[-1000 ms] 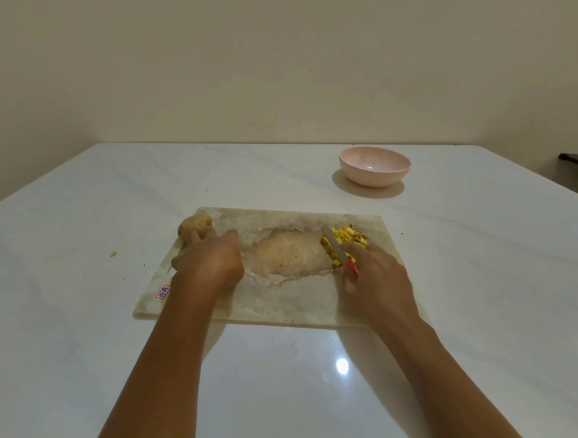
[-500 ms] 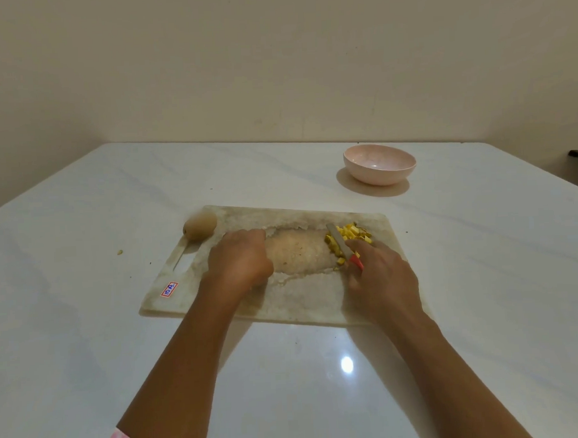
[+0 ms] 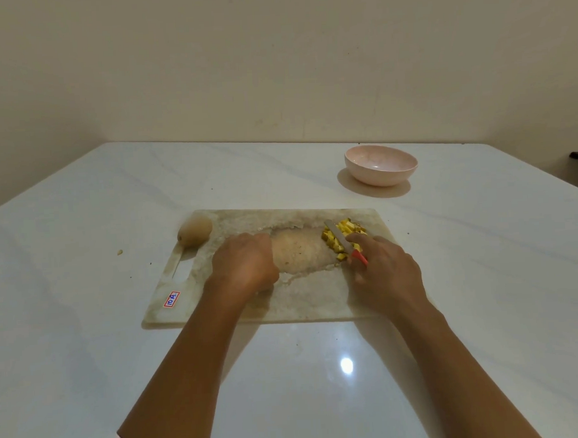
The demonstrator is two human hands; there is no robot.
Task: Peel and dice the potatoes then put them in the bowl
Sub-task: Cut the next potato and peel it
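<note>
Both hands over the cutting board (image 3: pixel 301 304), knife (image 3: pixel 343 241) against the diced potato (image 3: pixel 344 231)

The right hand (image 3: pixel 386 274) grips the knife's red handle, its blade lying along the yellow cubes at the board's far right corner. The left hand (image 3: pixel 246 265) rests mid-board with fingers curled under; whether they hold anything is hidden behind its back. A whole unpeeled potato (image 3: pixel 195 231) sits at the far left corner, and the pink bowl (image 3: pixel 381 165) stands on the table beyond the board, well apart
</note>
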